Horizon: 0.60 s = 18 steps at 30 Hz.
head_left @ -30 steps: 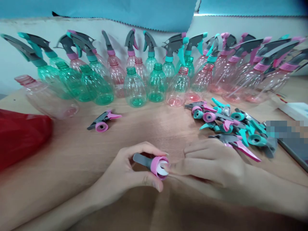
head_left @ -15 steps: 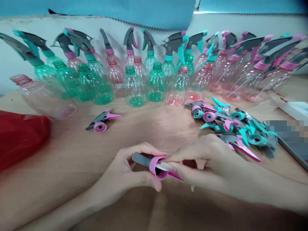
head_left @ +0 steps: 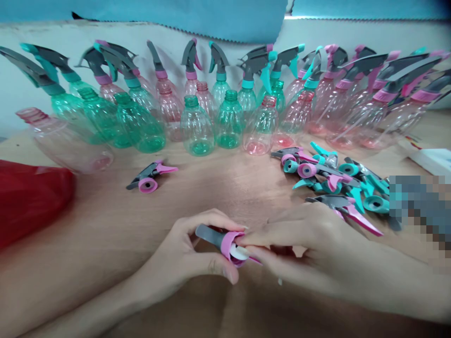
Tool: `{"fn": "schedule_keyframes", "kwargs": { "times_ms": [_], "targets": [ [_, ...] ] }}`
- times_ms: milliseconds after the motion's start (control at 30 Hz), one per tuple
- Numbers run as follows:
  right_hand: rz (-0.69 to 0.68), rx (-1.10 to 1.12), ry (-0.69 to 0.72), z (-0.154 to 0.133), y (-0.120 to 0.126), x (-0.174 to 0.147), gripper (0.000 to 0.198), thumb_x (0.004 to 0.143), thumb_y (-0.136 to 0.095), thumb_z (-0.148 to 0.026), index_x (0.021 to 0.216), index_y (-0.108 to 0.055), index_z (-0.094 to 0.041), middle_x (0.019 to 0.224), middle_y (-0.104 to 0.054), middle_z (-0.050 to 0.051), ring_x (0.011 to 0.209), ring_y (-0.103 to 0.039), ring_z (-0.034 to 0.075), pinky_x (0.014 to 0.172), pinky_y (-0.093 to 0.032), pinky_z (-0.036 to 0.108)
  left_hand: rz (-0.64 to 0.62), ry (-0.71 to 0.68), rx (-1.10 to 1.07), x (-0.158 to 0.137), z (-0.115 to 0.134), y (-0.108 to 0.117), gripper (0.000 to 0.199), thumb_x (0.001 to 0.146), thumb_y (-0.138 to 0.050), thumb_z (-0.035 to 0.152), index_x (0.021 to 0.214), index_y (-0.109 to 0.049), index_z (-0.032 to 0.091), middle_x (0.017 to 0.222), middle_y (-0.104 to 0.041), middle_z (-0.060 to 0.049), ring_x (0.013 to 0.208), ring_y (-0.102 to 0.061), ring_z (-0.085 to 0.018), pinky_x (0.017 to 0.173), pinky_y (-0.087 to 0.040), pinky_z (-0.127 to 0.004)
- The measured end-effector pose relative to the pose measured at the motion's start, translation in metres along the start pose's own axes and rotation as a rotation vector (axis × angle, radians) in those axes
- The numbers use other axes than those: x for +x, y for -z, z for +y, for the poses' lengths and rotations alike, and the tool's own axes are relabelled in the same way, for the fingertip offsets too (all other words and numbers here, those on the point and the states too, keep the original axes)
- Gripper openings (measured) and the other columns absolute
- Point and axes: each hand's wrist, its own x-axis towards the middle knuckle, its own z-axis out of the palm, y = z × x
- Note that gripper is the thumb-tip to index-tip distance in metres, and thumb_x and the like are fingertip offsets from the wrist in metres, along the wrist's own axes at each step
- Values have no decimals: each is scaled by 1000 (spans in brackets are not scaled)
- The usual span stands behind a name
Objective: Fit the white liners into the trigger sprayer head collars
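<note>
A grey and pink trigger spray head [head_left: 213, 236] is held by my left hand [head_left: 192, 251], thumb below and fingers above its pink collar. The collar's open end faces right. At that opening my right hand [head_left: 299, 249] pinches with thumb and fingertips; a small white piece [head_left: 238, 252] shows in the collar under them, its exact kind unclear. Part of the pink trigger lever sticks out below the right fingers. Beyond my right hand lies a pile of loose grey, pink and teal spray heads [head_left: 326, 173].
Another pink and grey spray head [head_left: 148, 184] lies alone at left. Open green bottles [head_left: 229, 124] and pink bottles [head_left: 262, 126] stand ahead, with several capped sprayers [head_left: 253, 70] behind. A red bag [head_left: 33, 202] is at far left, a white object [head_left: 435, 159] at far right.
My right fingers have shifted slightly at the collar, and the white piece now lies flatter inside the opening. The left hand keeps its hold, nearly still.
</note>
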Motion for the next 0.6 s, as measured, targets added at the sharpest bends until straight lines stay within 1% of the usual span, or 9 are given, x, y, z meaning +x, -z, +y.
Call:
{"fn": "schedule_keyframes", "kwargs": {
  "times_ms": [100,167,200,300,367,467,600],
  "targets": [
    [70,-43,53,1,-3,-2,19,86,-52,-13,89,-69,-22,68,-66,-4,55,-54,7,51,-36,20,0,2,-1,1,0,0,34,61,-84,14,90,-70,27,86,-64,5,74,-58,-11,68,-45,-20],
    [132,-108,116,1,-4,-4,21,89,-49,-16,96,-68,-22,67,-65,-3,56,-56,9,51,-38,21,4,-8,-5,1,0,1,34,62,-84,17,91,-70,27,87,-64,5,75,-58,-12,67,-45,-20],
    [140,-143,141,0,-5,-5,24,91,-46,-17,100,-68,-22,66,-65,-1,56,-56,10,51,-40,22,8,-10,-3,1,0,2,33,62,-83,19,91,-70,27,87,-64,4,76,-58,-13,67,-45,-20],
    [92,-196,169,-2,-6,-5,35,96,-33,-14,106,-66,-19,65,-66,1,55,-57,13,51,-46,24,25,-22,1,2,-2,4,32,64,-83,24,93,-70,26,87,-65,3,76,-58,-14,66,-46,-21],
    [79,-192,168,-3,-6,-4,38,96,-29,-13,107,-66,-18,63,-65,1,53,-57,13,51,-48,26,22,-32,-3,2,-3,5,33,65,-83,24,94,-70,28,88,-65,3,75,-57,-13,66,-45,-21],
    [115,-167,179,-3,-6,-2,36,96,-32,-12,104,-66,-18,63,-66,1,53,-59,13,52,-48,25,9,-29,-14,2,-2,5,33,65,-82,21,94,-70,29,88,-64,5,75,-56,-12,67,-44,-20],
    [178,-66,157,0,-8,-2,23,94,-46,-16,103,-66,-24,80,-72,-3,64,-64,9,58,-46,21,-12,-1,-31,2,0,4,32,65,-82,18,93,-70,28,88,-64,5,77,-57,-13,68,-44,-20]
  ]
}}
